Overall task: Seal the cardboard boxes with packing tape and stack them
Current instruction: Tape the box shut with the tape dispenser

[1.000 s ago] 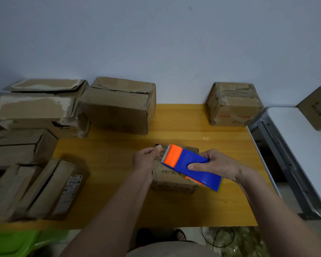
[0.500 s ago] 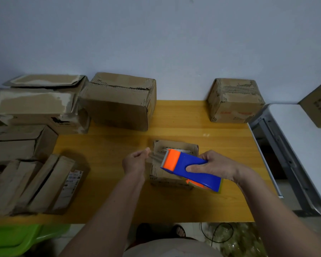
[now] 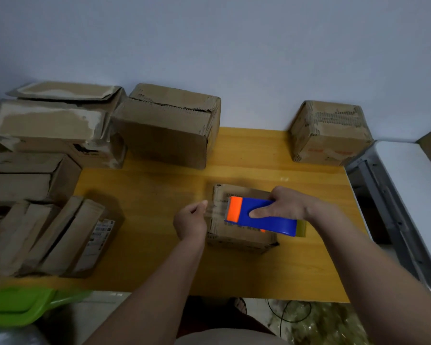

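Your right hand [image 3: 288,206] grips the dispenser [image 3: 259,216] over the small box [image 3: 237,235] at mid-bench [image 3: 147,270]; your left hand [image 3: 190,221] pinches the tape end [image 3: 210,210] beside it. That slack strip could fold onto itself or land crooked, and the light box may slide.

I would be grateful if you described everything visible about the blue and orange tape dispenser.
The tape dispenser is a flat blue body, plastic by its look, with an orange end pointing left. It is held roughly level over the small cardboard box on the yellow table. The right hand grips it from above. A clear strip of tape seems to run to the left hand, which pinches it.
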`<action>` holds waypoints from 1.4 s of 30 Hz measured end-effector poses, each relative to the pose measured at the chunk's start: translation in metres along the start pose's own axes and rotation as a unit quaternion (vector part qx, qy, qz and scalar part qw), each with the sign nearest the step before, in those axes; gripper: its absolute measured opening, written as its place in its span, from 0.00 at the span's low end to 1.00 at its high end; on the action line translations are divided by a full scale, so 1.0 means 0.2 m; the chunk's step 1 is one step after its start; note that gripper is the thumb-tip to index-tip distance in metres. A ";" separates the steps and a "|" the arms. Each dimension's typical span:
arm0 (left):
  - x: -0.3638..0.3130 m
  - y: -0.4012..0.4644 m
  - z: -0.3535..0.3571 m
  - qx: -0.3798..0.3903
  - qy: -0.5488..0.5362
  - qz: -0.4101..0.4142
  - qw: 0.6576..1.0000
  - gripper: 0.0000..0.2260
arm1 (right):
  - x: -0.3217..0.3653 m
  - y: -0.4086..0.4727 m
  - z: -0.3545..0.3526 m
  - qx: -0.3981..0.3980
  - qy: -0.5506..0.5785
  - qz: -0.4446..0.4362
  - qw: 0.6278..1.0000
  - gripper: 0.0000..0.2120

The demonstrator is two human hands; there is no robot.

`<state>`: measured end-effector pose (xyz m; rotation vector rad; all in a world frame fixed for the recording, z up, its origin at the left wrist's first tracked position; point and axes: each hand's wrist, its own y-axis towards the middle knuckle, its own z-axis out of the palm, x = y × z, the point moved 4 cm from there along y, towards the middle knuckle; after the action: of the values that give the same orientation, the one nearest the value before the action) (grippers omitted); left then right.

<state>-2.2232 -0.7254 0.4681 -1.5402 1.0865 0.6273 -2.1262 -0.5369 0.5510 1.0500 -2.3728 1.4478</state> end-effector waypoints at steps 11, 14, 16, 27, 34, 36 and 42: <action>0.10 0.10 0.07 -0.008 -0.019 -0.083 0.996 0.10 | 0.05 0.14 0.00 -0.014 -0.085 0.050 0.995 0.25; 0.13 0.11 0.09 -0.002 -0.010 -0.080 0.997 0.11 | 0.06 0.16 0.01 -0.014 -0.097 0.068 0.993 0.24; 0.14 0.11 0.10 0.005 0.003 -0.072 0.997 0.12 | 0.06 0.17 0.02 -0.014 -0.104 0.076 0.992 0.24; 0.18 0.19 0.15 0.174 0.397 0.012 0.901 0.16 | 0.07 0.21 0.03 -0.005 -0.093 0.081 0.992 0.27; 0.10 0.01 0.07 0.089 0.212 0.194 0.954 0.18 | 0.08 0.19 0.03 -0.006 -0.085 0.080 0.993 0.27; 0.14 -0.09 0.10 0.154 0.222 0.198 0.942 0.21 | 0.08 0.19 0.04 -0.005 -0.084 0.082 0.993 0.26; 0.15 -0.05 0.11 0.294 0.308 0.140 0.894 0.31 | 0.08 0.19 0.04 0.010 -0.062 0.080 0.995 0.26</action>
<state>-2.1970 -0.7137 0.4409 -1.0575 1.8049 -0.0533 -2.1608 -0.5402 0.5271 1.0015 -2.5875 1.5016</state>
